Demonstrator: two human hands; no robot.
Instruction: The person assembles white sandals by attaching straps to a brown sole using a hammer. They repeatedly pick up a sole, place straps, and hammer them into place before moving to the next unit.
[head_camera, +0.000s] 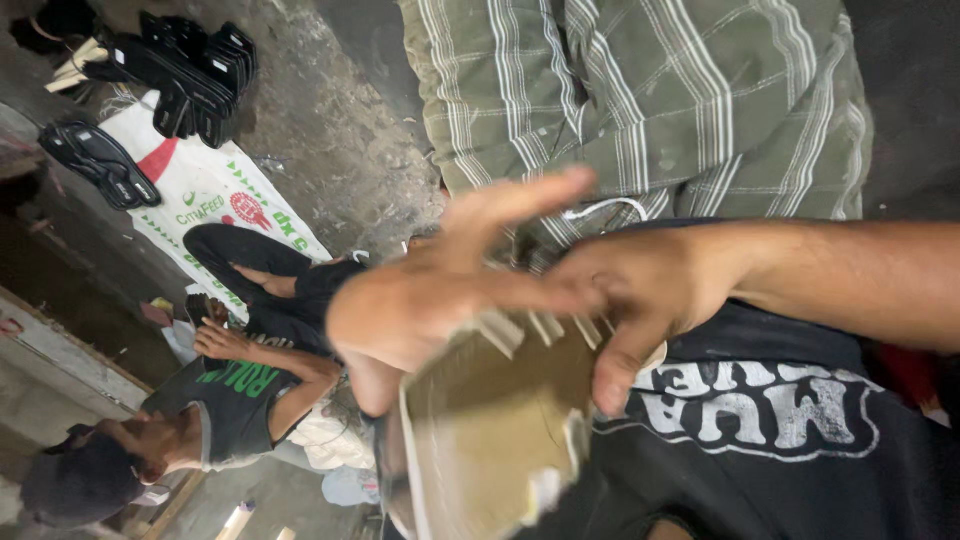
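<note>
Head view, tilted and partly motion-blurred. Largest item: a green plaid cloth (650, 100) fills the upper centre and upper right of the frame. Below it, at lower right, a dark shirt with pale lettering (760, 440) on the wearer's body.

Centre of frame: the two hands meet over a flat tan sole piece with a pale edge (490, 430), which occupies the lower centre and runs down to the bottom edge. It is blurred; its surface looks scuffed. The right hand (640, 290) enters from the right edge on a bare forearm; its fingers curl down over the top and right edge of the sole piece, gripping it. The left hand (430, 300) sits at centre-left, touching the upper left of the sole piece; its fingers are spread and extended toward upper right, not clenched. Whether its palm or thumb pinches the piece, I cannot tell.

Left side of frame: another person in a dark shirt (230, 390) sits on the grey floor (330, 120), hands together over a small item too small to identify. Beneath that person, a white printed sack (200, 190). Upper left: a stack of black sandals (190, 75); just below it, one pair of black sandals (100, 165) lies apart.
</note>
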